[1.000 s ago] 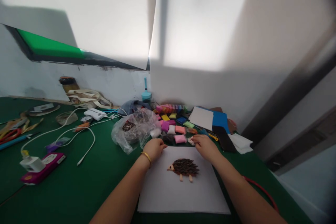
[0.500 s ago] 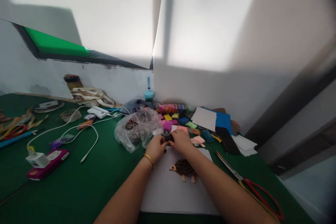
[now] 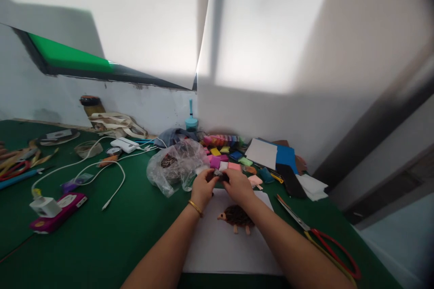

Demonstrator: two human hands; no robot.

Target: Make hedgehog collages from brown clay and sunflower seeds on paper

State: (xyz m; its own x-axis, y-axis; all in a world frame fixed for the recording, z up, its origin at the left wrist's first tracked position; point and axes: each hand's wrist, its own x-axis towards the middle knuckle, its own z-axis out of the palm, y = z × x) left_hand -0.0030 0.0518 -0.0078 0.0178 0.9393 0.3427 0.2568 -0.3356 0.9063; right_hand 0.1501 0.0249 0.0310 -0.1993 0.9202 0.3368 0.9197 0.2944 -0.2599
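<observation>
My left hand [image 3: 203,188] and my right hand [image 3: 238,186] meet above the far edge of a white sheet [image 3: 224,257]. Between their fingertips they pinch a small dark piece [image 3: 219,177] with a greyish, shiny top; fingers cover much of it, and I cannot make out its kind. On the sheet, just under my right wrist, lies a hedgehog figure [image 3: 239,216] with a brown spiny back and a peach snout and feet. A tiny dark dot sits on the sheet by my left hand.
A clear plastic bag [image 3: 176,162] with brown spiny bits lies left of my hands. Coloured clay blocks [image 3: 215,161] spread behind them. Large red-handled scissors [image 3: 308,228] rest at right. A white cable [image 3: 124,176] and a magenta power strip [image 3: 61,214] lie at left.
My fingers have shifted on the dark piece, and its greyish, shiny top now shows between them. My right hand has turned slightly. The hedgehog stays on the sheet.
</observation>
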